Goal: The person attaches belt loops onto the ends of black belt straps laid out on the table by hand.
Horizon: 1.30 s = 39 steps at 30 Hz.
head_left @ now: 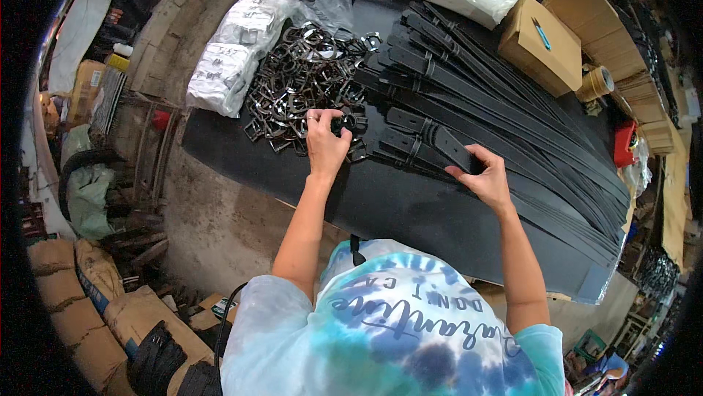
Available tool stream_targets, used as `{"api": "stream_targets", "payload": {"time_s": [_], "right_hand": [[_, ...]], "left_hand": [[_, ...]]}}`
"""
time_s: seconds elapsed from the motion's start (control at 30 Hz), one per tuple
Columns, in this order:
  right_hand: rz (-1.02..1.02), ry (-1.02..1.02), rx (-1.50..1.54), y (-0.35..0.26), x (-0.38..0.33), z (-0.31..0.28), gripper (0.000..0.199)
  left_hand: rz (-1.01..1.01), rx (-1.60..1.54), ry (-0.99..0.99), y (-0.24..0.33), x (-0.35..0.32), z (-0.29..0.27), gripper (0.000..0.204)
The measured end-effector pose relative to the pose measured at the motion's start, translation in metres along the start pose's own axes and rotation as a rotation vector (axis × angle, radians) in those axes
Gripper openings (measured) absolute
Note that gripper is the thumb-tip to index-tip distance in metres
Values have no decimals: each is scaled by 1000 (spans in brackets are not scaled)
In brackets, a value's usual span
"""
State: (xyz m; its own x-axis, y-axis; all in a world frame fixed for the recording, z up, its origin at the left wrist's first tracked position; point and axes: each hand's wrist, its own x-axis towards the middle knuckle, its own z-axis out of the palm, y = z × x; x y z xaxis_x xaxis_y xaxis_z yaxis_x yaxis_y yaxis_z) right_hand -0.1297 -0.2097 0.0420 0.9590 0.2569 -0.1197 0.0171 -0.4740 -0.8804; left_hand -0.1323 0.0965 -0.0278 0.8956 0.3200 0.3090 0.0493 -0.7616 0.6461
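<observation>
At the far left edge of the bench (pixel 410 213) lies a white wrapped bundle (pixel 233 55), with a heap of metal buckles (pixel 300 81) just beside it. The left hand (pixel 326 143) reaches into the near edge of that heap, its grip pinched together on a dark buckle (pixel 344 122). To the right, black belts (pixel 498 103) lie fanned across the bench. The right hand (pixel 483 176) rests on the near belt end (pixel 454 148), fingers pressed on it. A cardboard box (pixel 538 44) and a tape roll (pixel 597 82) sit at the far right edge.
</observation>
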Motion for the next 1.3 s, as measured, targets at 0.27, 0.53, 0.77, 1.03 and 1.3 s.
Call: {"api": "stream_targets", "payload": {"time_s": [0.27,0.53,0.77,1.03,1.3], "right_hand": [[-63,41,3,-2,-2,-3,31],[-87,-33,-44,-1,0,-8,39],[-18,-129,97,3,1,-14,48],[-8,-33,213,3,-1,-19,37],[6,-39,136,-2,-1,-10,29]], "left_hand": [[26,-169,2,-8,4,-2,11],[-427,-884,-43,5,7,-20,19],[-806,-1577,-422,54,-11,-13,35],[-951,-1791,-612,85,-29,11,36],[-1027,-1939,-652,95,-29,18,38]]}}
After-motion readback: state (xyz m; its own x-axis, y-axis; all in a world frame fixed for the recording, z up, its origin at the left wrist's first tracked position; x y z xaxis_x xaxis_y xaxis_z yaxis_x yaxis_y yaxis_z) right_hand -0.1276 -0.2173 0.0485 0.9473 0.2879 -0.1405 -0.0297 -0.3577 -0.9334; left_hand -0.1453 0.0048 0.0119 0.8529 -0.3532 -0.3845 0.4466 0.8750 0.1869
